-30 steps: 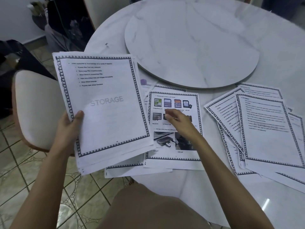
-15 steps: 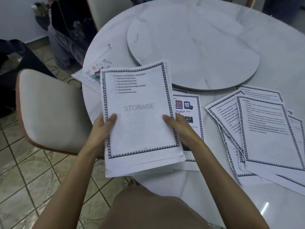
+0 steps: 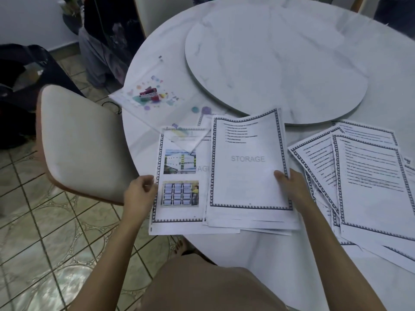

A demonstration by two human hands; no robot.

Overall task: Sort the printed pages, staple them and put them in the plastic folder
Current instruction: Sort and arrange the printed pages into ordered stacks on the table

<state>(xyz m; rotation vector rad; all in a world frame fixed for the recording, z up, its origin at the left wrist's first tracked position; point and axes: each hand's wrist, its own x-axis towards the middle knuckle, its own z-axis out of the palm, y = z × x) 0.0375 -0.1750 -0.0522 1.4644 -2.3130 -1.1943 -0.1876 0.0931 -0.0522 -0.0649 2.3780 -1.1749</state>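
Holding stack topped by STORAGE page [image 3: 248,162], right hand [image 3: 292,187] pinching its lower right edge. Left hand [image 3: 140,194] grips picture page [image 3: 179,182] by left edge. Both bordered, white, at table [image 3: 292,277] front. Stapler [image 3: 148,95] sits on clear folder [image 3: 155,108], far left.

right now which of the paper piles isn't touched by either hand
The fanned pile of text pages at the table's right. The left hand holds the picture page; the right hand holds the STORAGE stack.
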